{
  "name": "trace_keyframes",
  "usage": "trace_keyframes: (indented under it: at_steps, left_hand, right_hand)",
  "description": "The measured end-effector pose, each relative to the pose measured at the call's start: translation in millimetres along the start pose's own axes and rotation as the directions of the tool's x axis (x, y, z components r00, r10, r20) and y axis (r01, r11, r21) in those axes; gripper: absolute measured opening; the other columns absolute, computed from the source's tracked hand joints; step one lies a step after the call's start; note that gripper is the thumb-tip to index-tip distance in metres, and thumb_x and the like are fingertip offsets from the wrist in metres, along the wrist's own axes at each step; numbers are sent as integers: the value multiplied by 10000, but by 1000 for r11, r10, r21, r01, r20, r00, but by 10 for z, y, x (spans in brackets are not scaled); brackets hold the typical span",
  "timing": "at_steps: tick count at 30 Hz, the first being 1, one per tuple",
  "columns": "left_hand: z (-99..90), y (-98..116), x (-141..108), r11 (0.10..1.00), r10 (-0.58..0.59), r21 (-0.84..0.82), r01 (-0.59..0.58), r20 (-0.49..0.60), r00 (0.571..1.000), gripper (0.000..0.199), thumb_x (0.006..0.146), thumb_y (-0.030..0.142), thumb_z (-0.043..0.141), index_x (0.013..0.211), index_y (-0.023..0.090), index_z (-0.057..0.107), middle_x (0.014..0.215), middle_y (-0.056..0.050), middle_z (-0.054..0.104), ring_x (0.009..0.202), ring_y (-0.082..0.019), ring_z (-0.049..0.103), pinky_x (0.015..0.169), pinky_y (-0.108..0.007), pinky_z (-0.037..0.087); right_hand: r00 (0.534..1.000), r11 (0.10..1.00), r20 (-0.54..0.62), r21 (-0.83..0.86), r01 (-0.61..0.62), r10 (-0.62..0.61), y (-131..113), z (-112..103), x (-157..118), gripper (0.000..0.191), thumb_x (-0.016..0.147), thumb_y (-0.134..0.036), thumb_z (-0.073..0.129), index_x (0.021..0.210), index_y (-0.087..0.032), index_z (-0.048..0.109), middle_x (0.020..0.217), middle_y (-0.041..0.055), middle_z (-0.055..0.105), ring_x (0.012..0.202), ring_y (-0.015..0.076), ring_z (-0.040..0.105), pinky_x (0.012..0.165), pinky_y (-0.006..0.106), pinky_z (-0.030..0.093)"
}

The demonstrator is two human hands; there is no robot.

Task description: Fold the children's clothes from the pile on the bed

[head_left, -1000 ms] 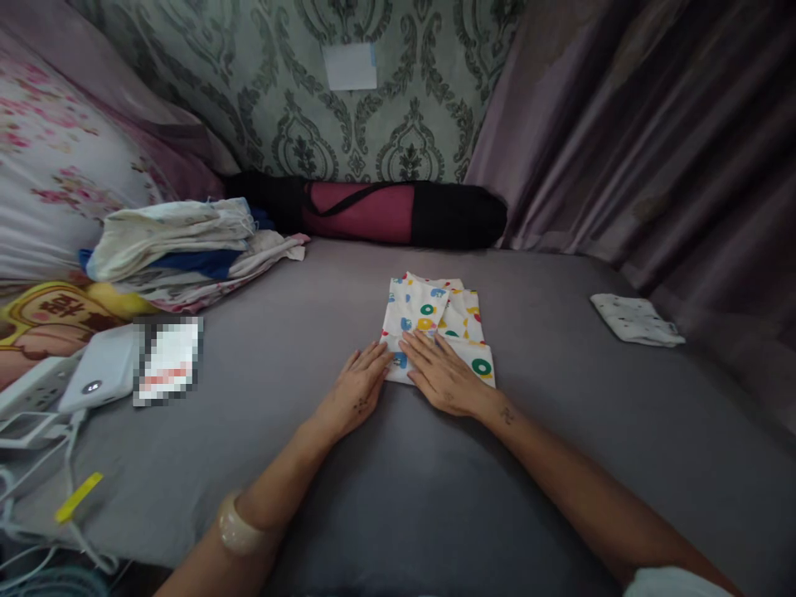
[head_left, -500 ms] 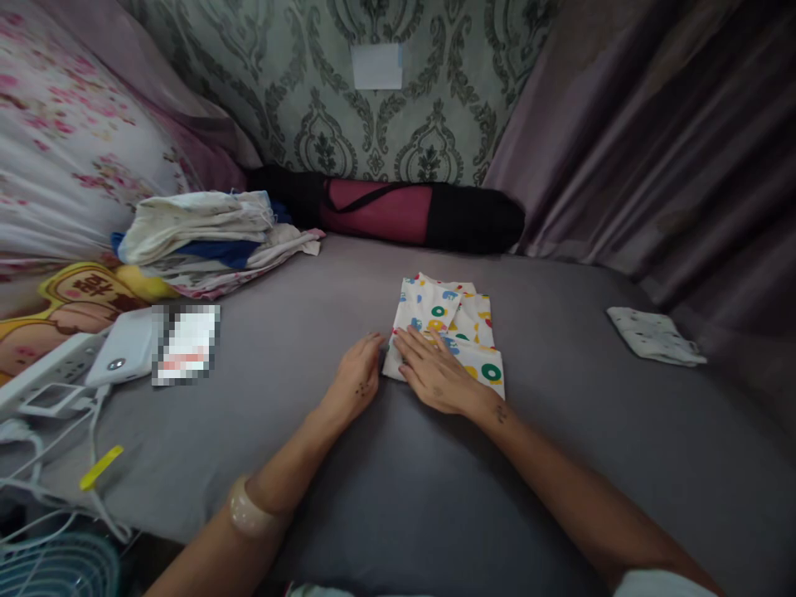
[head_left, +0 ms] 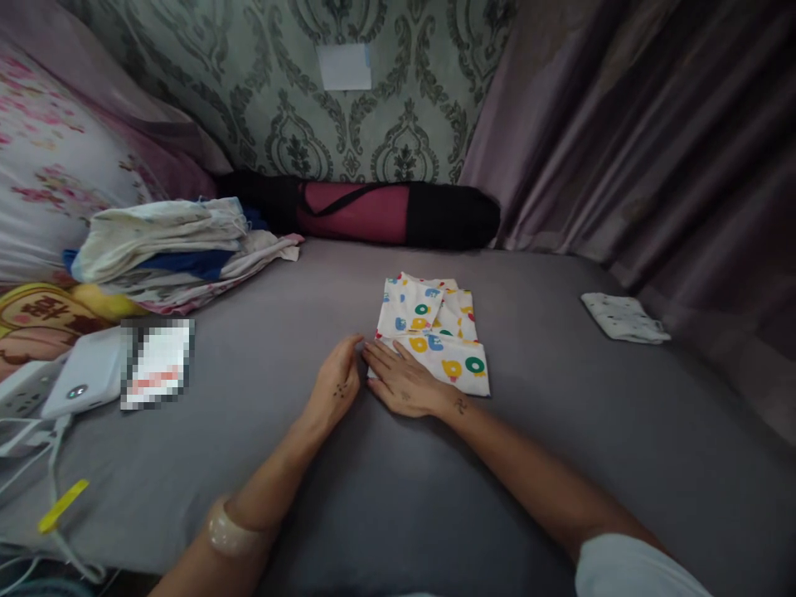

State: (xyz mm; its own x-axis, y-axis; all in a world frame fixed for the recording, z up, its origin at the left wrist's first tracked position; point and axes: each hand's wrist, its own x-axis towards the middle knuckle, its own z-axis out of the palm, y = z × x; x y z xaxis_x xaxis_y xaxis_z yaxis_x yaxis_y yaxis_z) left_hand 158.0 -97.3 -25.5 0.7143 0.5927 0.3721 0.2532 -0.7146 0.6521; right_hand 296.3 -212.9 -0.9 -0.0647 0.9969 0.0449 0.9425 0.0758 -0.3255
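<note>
A white cloth garment [head_left: 457,352] printed with yellow, blue and green figures lies folded on the grey bed sheet [head_left: 528,464]; its exact kind is unclear. My right hand [head_left: 404,381] rests flat on its near left corner, fingers stretched out and pointing left. Beside the garment's left edge, my left hand [head_left: 336,381] stands on its side on the sheet, with fingers extended and their tips close to those of my right hand. The underside of the left hand is hidden. Neither hand grips anything.
A small folded white cloth [head_left: 625,317] lies at the right. Piled clothes [head_left: 165,240] sit at the back left, near a black and red long bag [head_left: 354,211] against the wall. A white power bank [head_left: 90,373], cables and a power strip [head_left: 28,394] occupy the left edge.
The right hand has slid toward the garment's near left corner, uncovering more of its print. My left hand stays by the left edge. The whole view has shifted slightly, moving things leftward.
</note>
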Motion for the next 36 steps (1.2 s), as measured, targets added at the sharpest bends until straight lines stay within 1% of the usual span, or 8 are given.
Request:
trace_keyframes:
  at_steps: [5,7,10,13,21,28,33,36]
  left_hand:
    - [-50,94,9,1000,-19,23,18,37,999,370,983,330,360,1263,157,529,1189,-133,657,1086,-235,638,959,-425,515]
    - [-38,124,11,997,69,30,-73,93,993,370,968,393,439,1249,179,547,1194,-121,655,1092,-234,634,958,-412,512]
    - [22,129,16,967,244,28,-255,212,946,342,926,430,549,1173,203,613,1237,-111,640,1149,-241,604,998,-419,482]
    - [81,84,27,943,302,47,-330,300,905,318,902,429,600,1134,218,651,1248,-106,641,1162,-244,599,1014,-442,465]
    - [34,120,52,895,372,89,-437,392,842,314,980,356,467,1189,205,646,1295,-110,631,1234,-221,564,1068,-440,444]
    - [-9,317,204,874,331,164,-458,488,808,373,1013,340,320,1096,187,651,1133,-125,693,1062,-231,650,966,-407,500]
    - [-56,437,453,913,127,270,-307,528,840,361,992,352,315,977,184,635,833,-94,696,744,-219,664,691,-313,500]
    - [-87,466,558,948,92,215,-233,516,852,333,975,343,342,938,193,636,750,-52,676,646,-179,623,627,-268,459]
  right_hand:
    - [995,976,-92,218,-6,26,141,-280,-250,516,970,-296,409,1439,-84,447,1548,121,355,1441,171,291,1193,318,237]
    - [986,971,-151,237,-32,69,296,-365,-452,461,928,-268,475,1361,-123,546,1477,118,472,1383,186,402,1170,356,300]
    - [969,972,-192,206,-115,155,558,-432,-772,358,890,-261,527,1215,-178,652,1293,103,636,1254,209,536,1104,400,388]
    - [966,977,-202,172,-124,158,725,-450,-986,271,905,-280,536,1119,-199,680,1166,84,679,1172,211,574,1060,388,416]
    - [989,990,-93,90,-109,118,644,-496,-1082,241,884,-276,570,1090,-201,669,1165,102,626,1149,243,551,1013,395,439]
    - [990,992,-74,38,-120,122,598,-474,-1126,294,840,-262,611,1125,-193,631,1168,105,598,1129,250,535,1007,400,438]
    - [987,996,-128,8,-93,94,682,-435,-1139,450,767,-127,538,1207,-182,616,1223,105,601,1199,240,505,1060,402,386]
    - [979,993,-170,18,-115,117,832,-436,-1179,552,725,-76,490,1246,-204,618,1293,91,600,1247,233,493,1081,426,365]
